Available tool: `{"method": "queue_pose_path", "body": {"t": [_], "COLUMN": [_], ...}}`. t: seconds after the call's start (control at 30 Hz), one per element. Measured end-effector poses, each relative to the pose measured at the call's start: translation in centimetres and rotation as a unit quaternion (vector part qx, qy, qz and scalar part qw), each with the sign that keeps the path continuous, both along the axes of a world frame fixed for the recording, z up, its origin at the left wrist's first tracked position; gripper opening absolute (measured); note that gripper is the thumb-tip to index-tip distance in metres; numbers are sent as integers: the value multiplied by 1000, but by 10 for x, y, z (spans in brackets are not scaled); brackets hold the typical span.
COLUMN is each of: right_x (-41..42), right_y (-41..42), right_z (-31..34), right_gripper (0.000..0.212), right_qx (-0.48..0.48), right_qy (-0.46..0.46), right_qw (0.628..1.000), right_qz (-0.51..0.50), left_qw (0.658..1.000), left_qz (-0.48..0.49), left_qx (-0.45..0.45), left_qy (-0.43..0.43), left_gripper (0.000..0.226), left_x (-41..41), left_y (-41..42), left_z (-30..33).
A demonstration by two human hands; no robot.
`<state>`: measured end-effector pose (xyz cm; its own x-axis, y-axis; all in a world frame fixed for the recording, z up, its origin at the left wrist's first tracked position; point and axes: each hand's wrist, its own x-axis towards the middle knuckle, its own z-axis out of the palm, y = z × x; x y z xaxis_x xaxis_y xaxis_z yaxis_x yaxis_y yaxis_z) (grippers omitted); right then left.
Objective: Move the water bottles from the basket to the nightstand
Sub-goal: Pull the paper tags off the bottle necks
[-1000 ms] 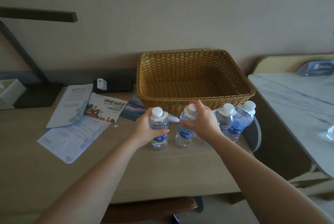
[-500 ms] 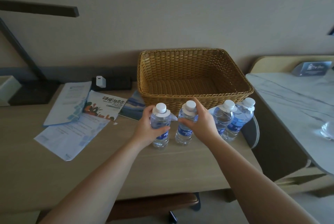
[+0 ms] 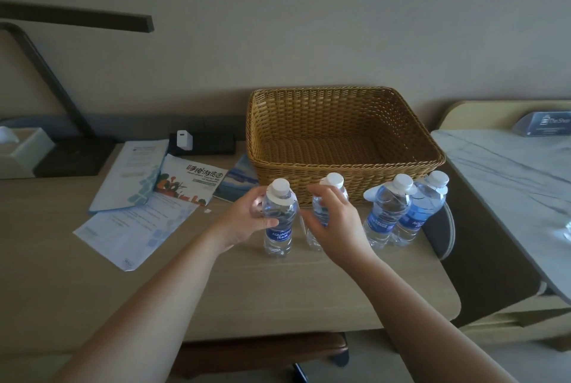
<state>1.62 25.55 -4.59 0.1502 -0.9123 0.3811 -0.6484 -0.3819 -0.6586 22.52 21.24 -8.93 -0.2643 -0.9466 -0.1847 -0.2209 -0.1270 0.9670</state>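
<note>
Several clear water bottles with white caps and blue labels stand in a row on the beige nightstand top (image 3: 309, 290), just in front of the wicker basket (image 3: 340, 166), whose inside shows nothing. My left hand (image 3: 241, 222) is wrapped around the leftmost bottle (image 3: 279, 234), thumb across its front. My right hand (image 3: 336, 225) curls around the second bottle (image 3: 333, 180) and hides most of its body. The third bottle (image 3: 386, 215) and the fourth bottle (image 3: 423, 212) stand untouched to the right, close to the top's right edge.
Papers (image 3: 136, 228) and a brochure (image 3: 191, 181) lie on the left. A black lamp base (image 3: 74, 157) and a white charger (image 3: 184, 138) sit at the back. A marble table (image 3: 509, 172) stands to the right, and a brown chair seat (image 3: 262, 351) is below the front edge.
Both hands stay on the same two bottles, which remain standing. My right hand has slid from the neck down onto the bottle's body.
</note>
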Motion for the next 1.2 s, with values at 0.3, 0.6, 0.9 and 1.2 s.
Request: {"method": "queue_pose_path", "body": {"t": [0.3, 0.6, 0.9, 1.2], "right_x": [24, 47, 55, 54], "right_y": [-5, -21, -23, -28], "right_z": [-16, -24, -22, -11], "right_gripper": [50, 84, 50, 49], "right_qx": [52, 142, 98, 97], "right_qy": [-19, -61, -91, -111], "right_qw": [998, 988, 989, 986], "right_qz": [17, 15, -55, -75], "left_qw": [991, 991, 994, 993], "left_qz": [94, 7, 35, 52], "left_qx": [-84, -97, -85, -63], "left_qy": [-35, -89, -59, -81], "left_gripper": [66, 56, 60, 68], "left_x": [-18, 3, -1, -3], "left_y": [6, 7, 9, 7], "left_z": [-3, 13, 2, -5]}}
